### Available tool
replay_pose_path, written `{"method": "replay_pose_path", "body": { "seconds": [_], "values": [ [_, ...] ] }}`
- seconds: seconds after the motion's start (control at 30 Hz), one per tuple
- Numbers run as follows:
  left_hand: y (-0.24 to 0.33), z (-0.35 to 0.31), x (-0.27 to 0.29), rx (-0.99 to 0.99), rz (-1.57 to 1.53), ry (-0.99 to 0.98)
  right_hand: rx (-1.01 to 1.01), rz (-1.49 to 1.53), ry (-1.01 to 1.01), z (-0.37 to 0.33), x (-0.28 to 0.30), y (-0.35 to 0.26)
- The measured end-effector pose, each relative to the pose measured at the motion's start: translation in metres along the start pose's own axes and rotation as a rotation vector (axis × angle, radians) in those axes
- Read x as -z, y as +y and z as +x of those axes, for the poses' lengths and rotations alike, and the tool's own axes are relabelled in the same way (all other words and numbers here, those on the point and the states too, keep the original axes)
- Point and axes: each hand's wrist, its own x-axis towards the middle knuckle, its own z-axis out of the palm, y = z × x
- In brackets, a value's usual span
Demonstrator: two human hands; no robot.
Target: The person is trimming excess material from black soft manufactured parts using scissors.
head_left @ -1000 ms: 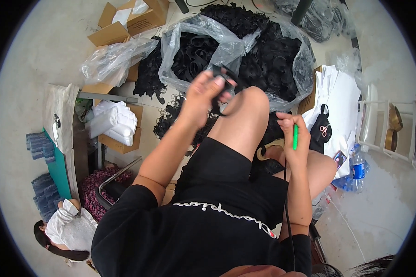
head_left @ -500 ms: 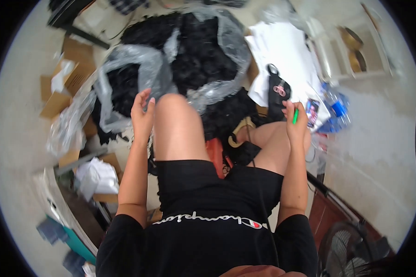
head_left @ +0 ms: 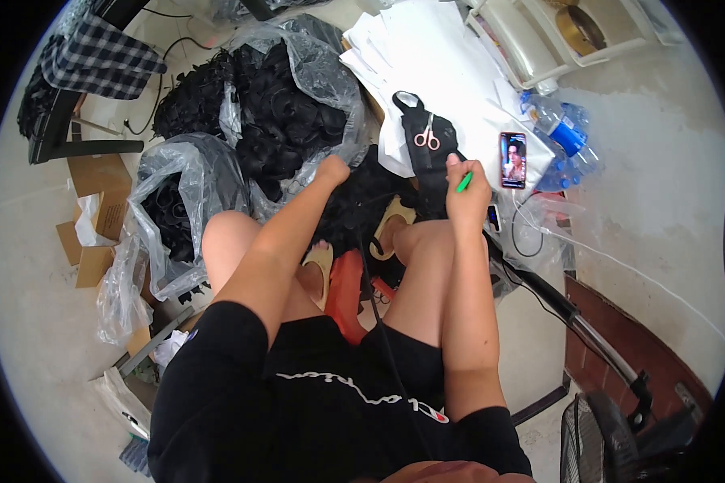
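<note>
My right hand (head_left: 469, 197) is closed round a slim green-handled tool (head_left: 464, 183), whose exact kind I cannot make out. It hovers beside a black fabric piece with a loop (head_left: 433, 171), on which small scissors with pink handles (head_left: 428, 140) lie. My left hand (head_left: 333, 171) reaches over to the edge of a clear plastic bag (head_left: 348, 113) and a heap of black fabric pieces (head_left: 361, 193). Its fingers point away and down, mostly hidden, so whether they grip anything does not show.
White sheets (head_left: 427, 56) lie ahead on the right, with a lit phone (head_left: 513, 161) and plastic bottles (head_left: 568, 137) beside them. Another open bag (head_left: 209, 173) of black pieces stands left. Cardboard boxes (head_left: 101, 185) are at far left, a fan (head_left: 600, 427) at lower right.
My left hand has swung right and across from beside my left knee to the black fabric heap. My right hand still holds the green-handled tool. The view has shifted toward the right.
</note>
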Motion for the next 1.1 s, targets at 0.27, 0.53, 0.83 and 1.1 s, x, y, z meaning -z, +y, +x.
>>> {"method": "replay_pose_path", "body": {
  "seconds": [0.27, 0.53, 0.83, 1.1],
  "values": [
    [-0.151, 0.102, -0.007, 0.570, -0.728, 0.276, 0.073, 0.132, -0.142, -0.004, -0.005, -0.024],
    [-0.122, 0.149, -0.066, 0.854, -1.657, 0.287, 0.018, 0.099, -0.196, -0.002, -0.011, 0.004],
    [-0.224, 0.208, 0.033, 1.219, -1.686, 0.188, 0.041, 0.107, -0.272, -0.001, -0.017, -0.011],
    [-0.251, 0.178, 0.005, 0.495, -1.872, 0.261, 0.058, 0.086, -0.286, 0.004, -0.031, -0.015]
  ]
}}
